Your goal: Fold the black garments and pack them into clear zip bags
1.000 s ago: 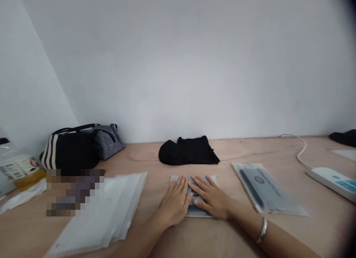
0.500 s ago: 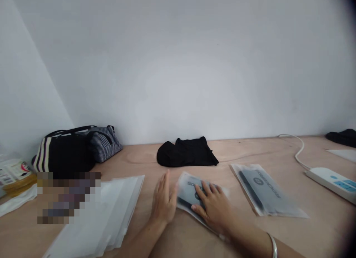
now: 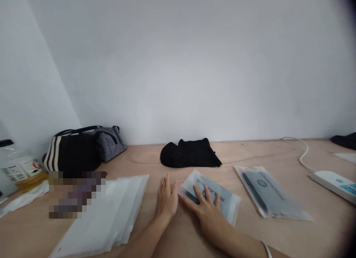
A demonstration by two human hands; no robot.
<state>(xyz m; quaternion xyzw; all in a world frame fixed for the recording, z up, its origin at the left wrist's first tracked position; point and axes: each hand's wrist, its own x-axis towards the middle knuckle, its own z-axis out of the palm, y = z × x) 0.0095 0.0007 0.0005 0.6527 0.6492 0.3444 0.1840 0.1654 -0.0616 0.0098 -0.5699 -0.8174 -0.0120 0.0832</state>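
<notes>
On my feed, the printed pouch (image 3: 228, 200) lies askew on the table (image 3: 172, 248) at ctr, w/ a dark strip inside. R hand (image 3: 208, 213) is flat on it, fingers spread, pressing rather than gripping. L hand (image 3: 167, 198) is on edge just beside the pouch's L corner, fingers straight, holding nothing; can't tell if it touches.

Progress, AFAICT: this pouch looks filled; can't confirm its seal. A second pouch (image 3: 278, 198), similar print, lies to the R, apparently done & untouched. What's left, I'd guess: the fanned stack of clear pouches (image 3: 111, 209) on the L, no contents visible, so prob. unfilled.

Further out: black cloth (image 3: 191, 154) behind, power strip (image 3: 328, 180) far R, striped bag (image 3: 111, 143) & bottle (image 3: 29, 172) far L.
</notes>
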